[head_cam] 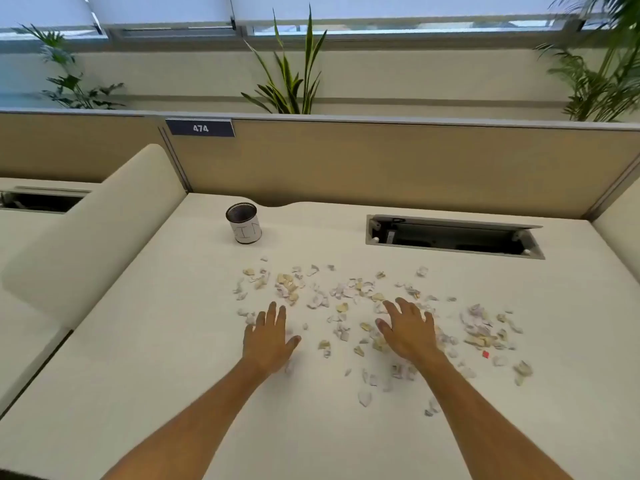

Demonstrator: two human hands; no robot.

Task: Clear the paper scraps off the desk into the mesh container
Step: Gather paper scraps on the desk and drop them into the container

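Paper scraps (353, 306) lie scattered in a wide band across the pale desk (173, 375), in front of and to the right of the mesh container (243, 222), which stands upright near the desk's back edge. The left hand (268, 337) lies palm-down with straight, spread fingers, gripping nothing, at the band's left end. The right hand (408, 332), likewise flat and spread, covers scraps farther right of the container.
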